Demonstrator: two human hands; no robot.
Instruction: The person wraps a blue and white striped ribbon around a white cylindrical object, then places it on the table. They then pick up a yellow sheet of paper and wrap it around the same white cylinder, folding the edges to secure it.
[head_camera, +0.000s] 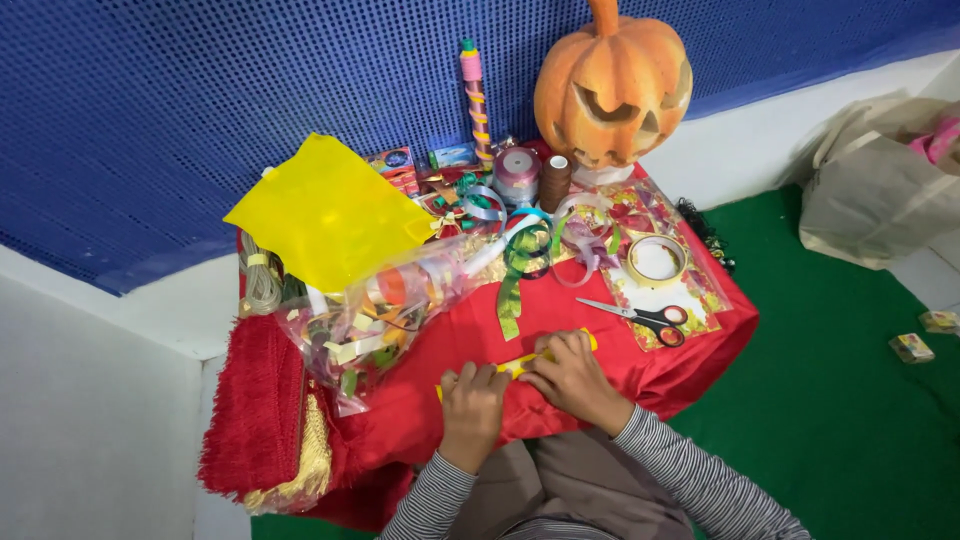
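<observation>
Closest to the camera, both hands press down on a small yellow paper piece (522, 362) lying on the red cloth (600, 340) at the near edge of the table. The left hand (472, 403) rests with fingers curled, pinning the paper's near left end. The right hand (572, 378) lies touching it on the right, fingertips pinched down on the strip's far edge. Judging by this, the step in hand looks like folding or creasing the strip; the next move would call for one hand to keep the paper flat while the other runs along the fold.

Just beyond the yellow paper piece and to its right lie the scissors (642, 318), closed, with dark handles. Beyond the scissors sits a roll of tape (656, 259) on a patterned sheet. To the left of the paper, a clear plastic bag (375, 325) of cut scraps lies on its side, with a large yellow sheet (325, 213) over it. Farther back are curled ribbons (525, 250) and a spool of brown thread (555, 181). Farthest off, against the blue wall, stands an orange carved pumpkin (612, 85).
</observation>
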